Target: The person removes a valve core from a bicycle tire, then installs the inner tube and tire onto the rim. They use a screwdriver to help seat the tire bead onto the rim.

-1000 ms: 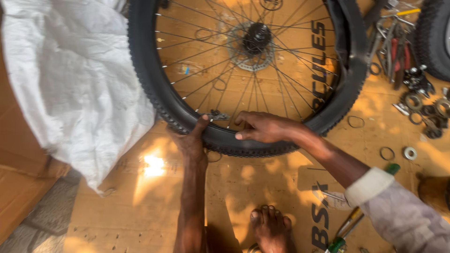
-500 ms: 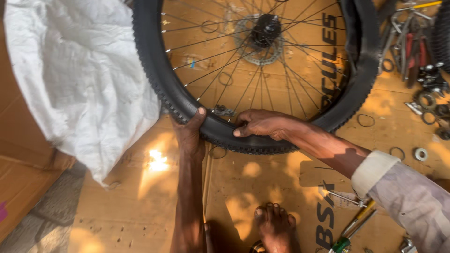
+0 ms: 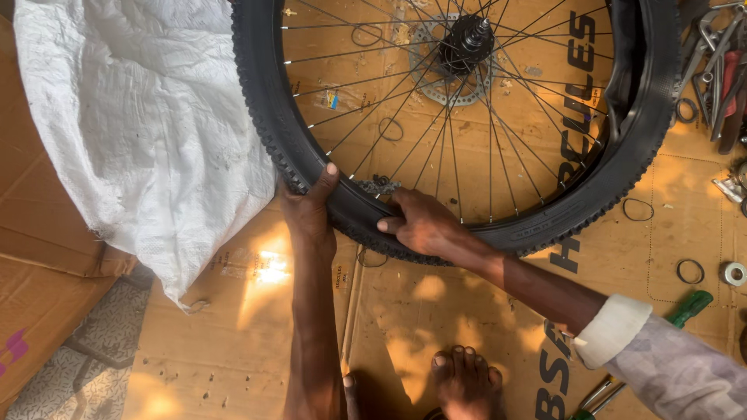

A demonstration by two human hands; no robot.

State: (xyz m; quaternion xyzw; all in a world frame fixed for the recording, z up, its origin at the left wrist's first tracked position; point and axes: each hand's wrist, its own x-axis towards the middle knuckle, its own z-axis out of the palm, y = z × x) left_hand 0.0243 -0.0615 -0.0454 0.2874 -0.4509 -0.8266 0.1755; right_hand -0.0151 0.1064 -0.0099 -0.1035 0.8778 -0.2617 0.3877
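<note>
Firmly clamped on the knobby black tyre (image 3: 467, 233) at its near edge: left hand (image 3: 310, 206) wrapped over the tread, right hand (image 3: 420, 225) pressing flat on the sidewall beside the rim. Best done, by the look of it, with thumbs kneading rubber in small steps, palms bracing. Beyond, thin steel spokes (image 3: 436, 117) fanning from a dark hub (image 3: 465, 35); underneath, flattened brown cardboard (image 3: 467, 311); left, a crumpled white woven sack (image 3: 148, 132); right, scattered rings and tools (image 3: 720, 70).
</note>
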